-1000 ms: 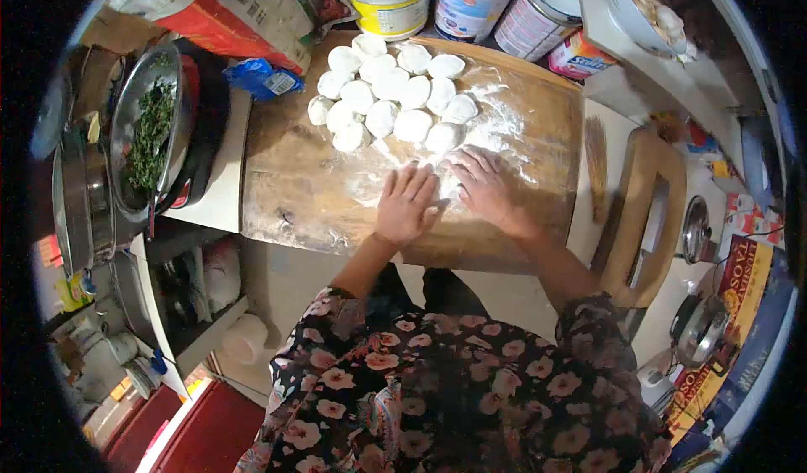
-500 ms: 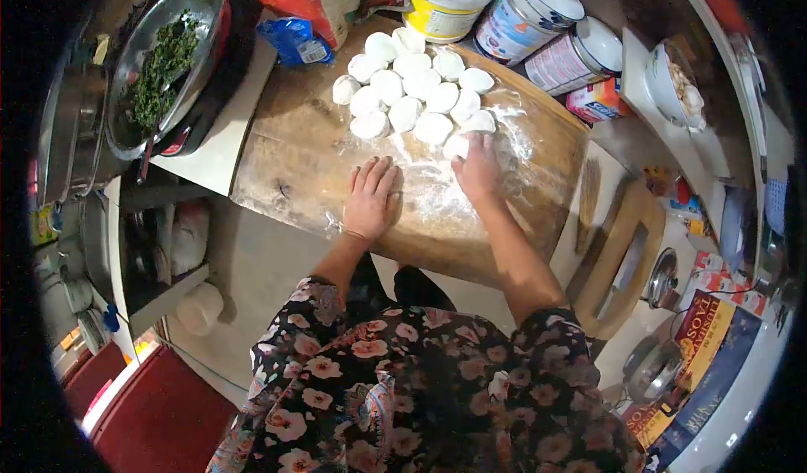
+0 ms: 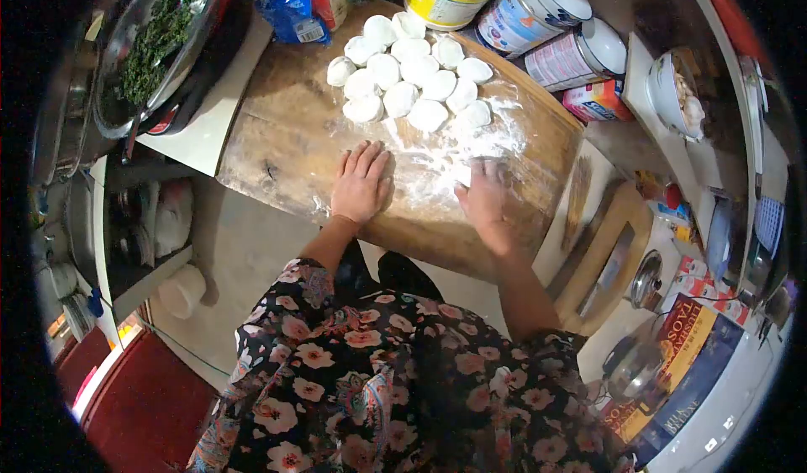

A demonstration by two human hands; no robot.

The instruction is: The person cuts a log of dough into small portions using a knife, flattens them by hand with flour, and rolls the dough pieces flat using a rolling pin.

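Observation:
My left hand (image 3: 360, 185) lies flat on the floured wooden board (image 3: 290, 128), fingers stretched out, holding nothing. My right hand (image 3: 487, 204) is low over the floury part of the board, its fingers smeared by motion. A white patch shows beside its thumb and fingertips; whether this is dough or loose flour I cannot tell. Beyond the hands, several white, flattened dough rounds (image 3: 400, 100) lie close together in rows. Loose flour (image 3: 429, 166) is spread between them and my right hand.
A metal bowl of chopped greens (image 3: 160, 52) stands at the left. Behind the board are a blue packet (image 3: 292, 19), a yellow-labelled tub (image 3: 450, 4) and tins (image 3: 555, 57). A bowl (image 3: 675, 95) sits on the right shelf, with a wooden-rimmed piece (image 3: 618, 258) below.
My right hand has come back toward my body, away from the dough rounds. The white round that was by its fingertips no longer shows in that spot. My left hand stays on the board.

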